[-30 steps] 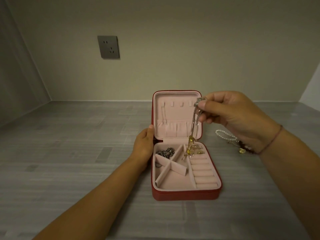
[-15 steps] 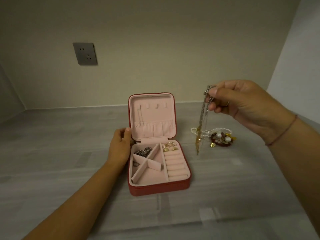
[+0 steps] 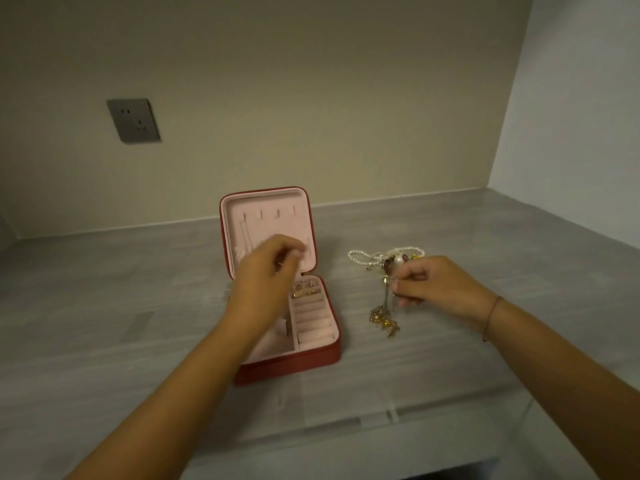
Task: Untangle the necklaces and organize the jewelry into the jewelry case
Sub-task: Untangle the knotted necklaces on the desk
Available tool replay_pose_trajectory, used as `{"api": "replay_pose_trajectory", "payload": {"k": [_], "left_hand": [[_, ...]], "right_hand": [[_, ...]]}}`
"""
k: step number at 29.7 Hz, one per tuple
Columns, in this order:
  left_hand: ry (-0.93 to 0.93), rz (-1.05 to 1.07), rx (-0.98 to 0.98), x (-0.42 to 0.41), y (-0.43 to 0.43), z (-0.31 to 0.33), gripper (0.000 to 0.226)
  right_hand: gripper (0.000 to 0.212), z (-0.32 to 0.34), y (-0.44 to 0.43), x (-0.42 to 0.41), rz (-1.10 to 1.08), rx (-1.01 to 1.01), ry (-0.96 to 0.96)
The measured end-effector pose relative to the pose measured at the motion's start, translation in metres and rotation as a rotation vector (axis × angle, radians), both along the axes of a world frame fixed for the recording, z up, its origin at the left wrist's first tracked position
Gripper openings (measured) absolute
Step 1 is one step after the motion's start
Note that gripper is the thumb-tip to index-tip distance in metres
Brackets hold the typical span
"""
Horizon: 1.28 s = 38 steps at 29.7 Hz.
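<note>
Two hands are busy: the right hand (image 3: 436, 289) pinches a thin gold chain necklace (image 3: 382, 318), its lower end pooled on the grey wood-grain tabletop (image 3: 104, 323), right of the open red jewelry case (image 3: 287, 368). The left hand (image 3: 266, 271) hovers blurred over the case; its grip I cannot tell. That chain looks light, limp and snag-prone, so I'd hold it near one end. Beige walls (image 3: 311, 81), a grey wall socket (image 3: 133, 121) far left.

Cases: one red square jewelry case (image 3: 287, 367) was counted.
Pearls: one white pearl strand (image 3: 356, 258).
Chains: one gold chain necklace (image 3: 382, 318).
Sockets: one grey wall socket (image 3: 133, 120).
</note>
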State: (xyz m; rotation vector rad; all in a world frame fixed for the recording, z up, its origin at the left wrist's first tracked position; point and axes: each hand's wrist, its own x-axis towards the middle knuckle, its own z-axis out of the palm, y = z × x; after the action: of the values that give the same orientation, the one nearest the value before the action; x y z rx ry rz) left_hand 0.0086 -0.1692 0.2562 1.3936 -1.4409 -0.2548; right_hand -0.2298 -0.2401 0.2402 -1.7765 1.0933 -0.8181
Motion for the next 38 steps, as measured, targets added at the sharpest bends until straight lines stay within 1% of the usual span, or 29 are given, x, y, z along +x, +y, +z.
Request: {"api": "replay_pose_trajectory", "payload": {"k": [2,4,6,8,11,14,16,20,25,27,29,32,35,38], "left_hand": [[-0.048,-0.19,0.126,-0.032,-0.003,-0.009,0.02],[-0.068,-0.303,0.238,-0.06,-0.008,-0.022,0.03],[-0.107,-0.338,0.323,-0.08,-0.016,-0.032,0.045],[-0.168,-0.324,0.381,-0.092,-0.024,-0.037,0.057],[-0.188,-0.287,0.433,-0.101,-0.036,-0.042,0.063],[-0.214,-0.234,0.473,-0.104,-0.038,-0.049,0.061],[-0.201,-0.216,0.463,-0.103,-0.038,-0.054,0.054],[-0.197,-0.203,0.408,-0.103,-0.035,-0.058,0.041],[-0.248,-0.196,0.327,-0.107,-0.031,-0.059,0.027],[-0.155,-0.21,0.303,-0.107,-0.031,-0.058,0.016],[-0.002,-0.227,0.287,-0.11,-0.031,-0.054,0.008],[0.148,-0.211,0.227,-0.112,-0.034,-0.046,0.016],[0.357,-0.257,0.232,-0.116,-0.034,-0.029,0.021],[0.453,-0.322,0.258,-0.118,-0.035,-0.012,0.023]], "right_hand": [[0.005,-0.007,0.0,-0.003,-0.003,0.014,-0.038],[0.008,-0.009,0.0,-0.007,-0.01,-0.004,-0.076],[0.01,-0.007,0.001,-0.011,-0.016,-0.064,-0.074],[0.011,0.0,0.0,-0.016,-0.026,-0.122,-0.08],[0.01,0.013,-0.001,-0.023,-0.037,-0.165,-0.122],[0.01,0.031,-0.002,-0.032,-0.05,-0.148,-0.239],[0.012,0.044,-0.001,-0.038,-0.054,-0.134,-0.321],[0.015,0.072,0.0,-0.05,-0.04,-0.109,-0.489],[0.014,0.093,0.0,-0.062,-0.056,-0.092,-0.614],[0.013,0.097,0.0,-0.066,-0.061,-0.086,-0.648],[0.013,0.098,0.0,-0.07,-0.072,-0.085,-0.659],[0.013,0.09,0.0,-0.077,-0.095,-0.063,-0.643],[0.014,0.072,-0.001,-0.08,-0.128,-0.019,-0.598],[0.014,0.05,-0.003,-0.079,-0.158,0.031,-0.548]]}}
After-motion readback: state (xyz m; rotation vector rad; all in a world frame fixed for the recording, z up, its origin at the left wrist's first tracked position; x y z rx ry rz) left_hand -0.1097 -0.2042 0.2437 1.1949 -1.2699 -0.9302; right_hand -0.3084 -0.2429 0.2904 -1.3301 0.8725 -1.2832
